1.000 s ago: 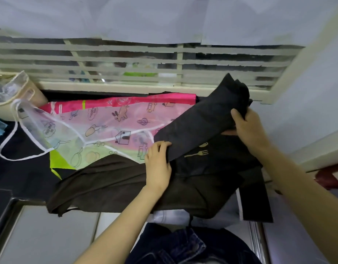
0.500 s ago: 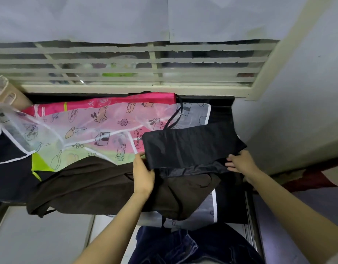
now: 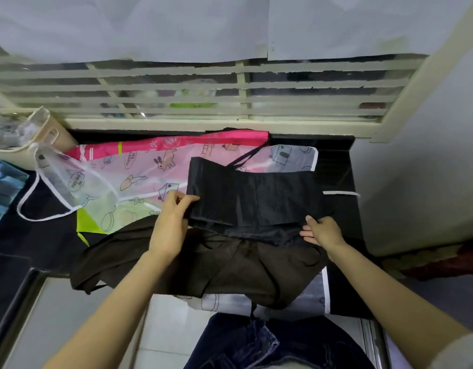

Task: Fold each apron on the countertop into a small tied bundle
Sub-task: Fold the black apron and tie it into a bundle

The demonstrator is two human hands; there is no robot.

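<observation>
The one head-worn camera looks steeply down from close above the countertop (image 3: 336, 166), facing the barred window (image 3: 246, 86) at its far edge.

Across the upper frame pale paper sheets (image 3: 123, 25) hang over a window (image 3: 176, 83) with cream horizontal slats, a plain grey wall (image 3: 430, 182) fills the right side, the dark table (image 3: 335, 166) lies below the window, and white floor tiles (image 3: 171, 328) show at the bottom.
</observation>
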